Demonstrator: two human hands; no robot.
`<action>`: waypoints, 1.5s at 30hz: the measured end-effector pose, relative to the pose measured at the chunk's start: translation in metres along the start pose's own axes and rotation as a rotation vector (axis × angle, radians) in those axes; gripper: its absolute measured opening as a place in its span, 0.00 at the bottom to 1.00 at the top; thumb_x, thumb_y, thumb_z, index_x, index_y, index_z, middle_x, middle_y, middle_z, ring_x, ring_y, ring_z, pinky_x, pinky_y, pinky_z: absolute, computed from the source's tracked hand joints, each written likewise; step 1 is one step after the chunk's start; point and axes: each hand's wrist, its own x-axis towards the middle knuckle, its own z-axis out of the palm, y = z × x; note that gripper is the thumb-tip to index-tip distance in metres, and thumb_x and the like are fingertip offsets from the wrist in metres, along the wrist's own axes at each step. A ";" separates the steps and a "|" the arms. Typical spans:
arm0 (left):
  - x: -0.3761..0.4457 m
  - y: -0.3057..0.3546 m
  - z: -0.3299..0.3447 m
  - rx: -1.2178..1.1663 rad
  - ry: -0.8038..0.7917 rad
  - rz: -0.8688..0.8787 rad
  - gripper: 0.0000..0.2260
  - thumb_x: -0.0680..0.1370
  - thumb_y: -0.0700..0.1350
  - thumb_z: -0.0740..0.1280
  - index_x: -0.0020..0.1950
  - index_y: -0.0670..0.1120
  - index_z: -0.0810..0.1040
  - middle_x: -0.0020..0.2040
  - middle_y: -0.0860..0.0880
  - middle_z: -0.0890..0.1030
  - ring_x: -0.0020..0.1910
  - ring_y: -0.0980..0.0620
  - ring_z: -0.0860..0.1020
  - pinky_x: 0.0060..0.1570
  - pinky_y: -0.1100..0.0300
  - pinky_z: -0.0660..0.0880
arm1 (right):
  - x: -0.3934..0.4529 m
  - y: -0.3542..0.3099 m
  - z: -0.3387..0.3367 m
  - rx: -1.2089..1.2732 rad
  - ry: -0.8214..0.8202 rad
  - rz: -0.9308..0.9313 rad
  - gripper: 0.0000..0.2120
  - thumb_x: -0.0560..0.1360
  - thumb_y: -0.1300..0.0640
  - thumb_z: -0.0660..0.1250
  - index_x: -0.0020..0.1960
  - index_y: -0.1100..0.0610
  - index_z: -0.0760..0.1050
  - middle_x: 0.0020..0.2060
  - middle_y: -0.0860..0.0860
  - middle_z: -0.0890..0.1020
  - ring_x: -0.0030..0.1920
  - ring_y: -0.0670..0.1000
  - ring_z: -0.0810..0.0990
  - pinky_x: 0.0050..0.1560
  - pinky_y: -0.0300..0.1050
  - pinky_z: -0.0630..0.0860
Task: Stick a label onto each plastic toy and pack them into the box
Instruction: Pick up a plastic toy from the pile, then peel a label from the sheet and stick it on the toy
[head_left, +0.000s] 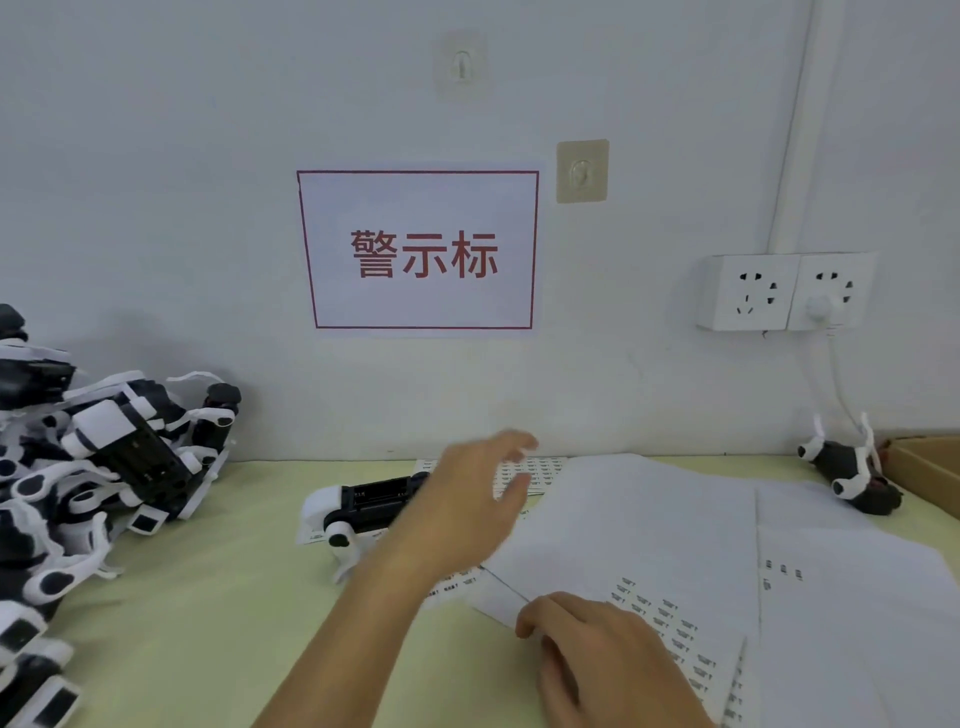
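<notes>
1. My left hand (467, 499) hovers above the table (218, 613), fingers spread wide and holding nothing, blurred.
2. Just behind it lies a black-and-white toy (363, 504) on its side, on a label strip.
3. My right hand (602, 654) presses on the label sheets (675, 545), fingers curled down; whether they pinch a label I cannot tell.
4. A pile of toys (93, 467) sits far left.
5. Another toy (852, 467) rests beside the cardboard box (930, 467) at far right.
</notes>
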 end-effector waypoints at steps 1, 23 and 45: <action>-0.001 0.000 0.016 -0.043 -0.069 0.011 0.16 0.83 0.49 0.61 0.71 0.60 0.71 0.68 0.61 0.74 0.67 0.63 0.71 0.60 0.73 0.65 | 0.000 0.001 0.000 0.024 -0.001 0.024 0.10 0.63 0.58 0.66 0.41 0.46 0.79 0.34 0.39 0.81 0.28 0.41 0.76 0.26 0.34 0.72; -0.022 -0.031 0.084 0.244 -0.295 -0.004 0.33 0.74 0.75 0.53 0.77 0.64 0.60 0.80 0.58 0.56 0.77 0.59 0.50 0.75 0.52 0.46 | 0.020 0.053 -0.092 0.299 -0.078 0.842 0.11 0.78 0.57 0.61 0.49 0.44 0.78 0.39 0.45 0.84 0.38 0.49 0.82 0.38 0.41 0.77; -0.022 -0.017 0.080 0.288 -0.179 0.106 0.29 0.79 0.66 0.58 0.78 0.63 0.52 0.79 0.60 0.54 0.76 0.63 0.48 0.74 0.58 0.43 | -0.033 0.048 -0.069 0.595 0.157 0.720 0.27 0.75 0.70 0.68 0.52 0.35 0.73 0.49 0.47 0.76 0.34 0.53 0.81 0.32 0.44 0.80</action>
